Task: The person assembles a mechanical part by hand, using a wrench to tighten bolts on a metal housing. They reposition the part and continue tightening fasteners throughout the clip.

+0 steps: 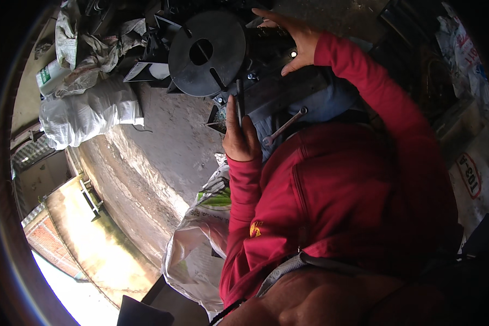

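One dark rod [240, 96], looking stiff and weighty, juts up pinched in the left hand [240, 139], best gripped mid-length; right hand [305, 44] spreads wide, contact unclear.

A worn grey floor [171, 138] stretches between scattered goods — a bulky white bundle [89, 114] lies at left, with dark angled metal pieces [149, 70] crowded together near it. A small dark tray [217, 129] of loose bits sits toward the middle — and nearer the camera, a crumpled, open white sack [201, 239] rests on the floor.
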Available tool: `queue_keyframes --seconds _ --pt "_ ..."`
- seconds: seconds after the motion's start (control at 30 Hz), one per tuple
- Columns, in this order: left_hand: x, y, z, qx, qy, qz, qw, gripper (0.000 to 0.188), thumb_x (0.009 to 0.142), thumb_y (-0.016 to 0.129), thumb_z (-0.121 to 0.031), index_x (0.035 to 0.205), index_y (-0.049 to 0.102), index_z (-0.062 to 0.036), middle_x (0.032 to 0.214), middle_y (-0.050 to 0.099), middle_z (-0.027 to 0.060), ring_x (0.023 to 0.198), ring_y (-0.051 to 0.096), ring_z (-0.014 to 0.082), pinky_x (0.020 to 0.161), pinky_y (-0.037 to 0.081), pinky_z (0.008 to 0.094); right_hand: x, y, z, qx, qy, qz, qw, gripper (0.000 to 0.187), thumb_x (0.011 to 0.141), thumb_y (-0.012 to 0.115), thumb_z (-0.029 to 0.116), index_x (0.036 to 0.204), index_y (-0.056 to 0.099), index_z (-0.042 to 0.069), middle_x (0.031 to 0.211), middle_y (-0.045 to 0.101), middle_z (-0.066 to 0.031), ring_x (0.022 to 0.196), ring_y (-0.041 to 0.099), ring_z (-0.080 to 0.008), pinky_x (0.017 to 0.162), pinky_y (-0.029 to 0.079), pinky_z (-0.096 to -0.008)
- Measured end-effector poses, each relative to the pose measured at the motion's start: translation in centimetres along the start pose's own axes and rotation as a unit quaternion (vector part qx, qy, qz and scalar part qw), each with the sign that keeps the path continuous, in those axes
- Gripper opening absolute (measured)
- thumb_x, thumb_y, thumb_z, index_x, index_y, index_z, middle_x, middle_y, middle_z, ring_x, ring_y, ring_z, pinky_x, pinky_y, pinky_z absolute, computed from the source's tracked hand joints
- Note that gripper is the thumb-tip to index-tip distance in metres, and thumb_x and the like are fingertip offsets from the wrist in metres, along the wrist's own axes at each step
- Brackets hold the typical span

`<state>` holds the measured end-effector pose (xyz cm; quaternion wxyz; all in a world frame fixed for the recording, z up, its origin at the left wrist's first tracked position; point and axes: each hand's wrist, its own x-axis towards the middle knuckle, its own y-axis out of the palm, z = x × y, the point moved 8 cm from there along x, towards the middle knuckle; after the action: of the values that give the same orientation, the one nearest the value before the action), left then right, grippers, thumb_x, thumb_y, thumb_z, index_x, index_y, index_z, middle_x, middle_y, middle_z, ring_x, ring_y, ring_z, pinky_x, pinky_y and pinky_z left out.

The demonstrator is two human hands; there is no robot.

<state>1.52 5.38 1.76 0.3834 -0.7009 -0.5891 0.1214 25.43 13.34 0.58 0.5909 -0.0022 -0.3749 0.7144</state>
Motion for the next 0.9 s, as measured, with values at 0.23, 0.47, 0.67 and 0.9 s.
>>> queue_keyframes --seconds 0.23,0.47,0.67,0.9 --pt "1.2 0.2 -3.1 0.022 0.147 -0.037 0.988 0.057 0.091 0.047 0.008 0.146 0.042 -0.0075 0.113 0.061 0.0186 0.06 0.056 0.0145 0.056 0.048 0.0279 -1.2 0.4 -1.5 -0.055 0.038 -0.007 0.998 0.122 0.049 0.093 0.019 0.151 0.025 0.016 0.139 0.05 -0.0097 0.131 0.044 -0.0329 0.111 0.036 -0.0431" --pt "0.5 2.0 -0.5 0.116 0.119 -0.027 0.986 0.067 0.085 0.052 0.012 0.148 0.04 -0.0091 0.079 0.064 0.015 0.055 0.054 0.0198 0.053 0.046 0.0336 -1.5 1.1 -2.6 -0.04 0.048 -0.018 0.998 0.115 0.051 0.091 0.017 0.149 0.029 0.019 0.134 0.051 -0.0095 0.127 0.047 -0.033 0.11 0.037 -0.0433" --pt "0.2 1.2 -2.5 0.108 0.222 -0.091 0.965 0.06 0.089 0.048 0.01 0.146 0.042 -0.0072 0.111 0.067 0.0227 0.061 0.061 0.0222 0.055 0.049 0.0314 -1.4 0.8 -1.7 -0.057 0.058 -0.005 0.997 0.108 0.053 0.09 0.017 0.145 0.034 0.017 0.134 0.049 -0.0127 0.127 0.046 -0.0343 0.109 0.038 -0.0436" --pt "1.0 0.9 -2.5 0.052 0.202 -0.087 0.974 0.057 0.093 0.054 0.003 0.146 0.045 -0.0161 0.115 0.069 0.0164 0.056 0.057 0.014 0.052 0.048 0.028 -1.6 0.8 -2.5 -0.028 0.046 -0.012 0.998 0.102 0.054 0.089 0.018 0.141 0.038 0.015 0.133 0.049 -0.013 0.125 0.048 -0.0335 0.107 0.04 -0.0432"
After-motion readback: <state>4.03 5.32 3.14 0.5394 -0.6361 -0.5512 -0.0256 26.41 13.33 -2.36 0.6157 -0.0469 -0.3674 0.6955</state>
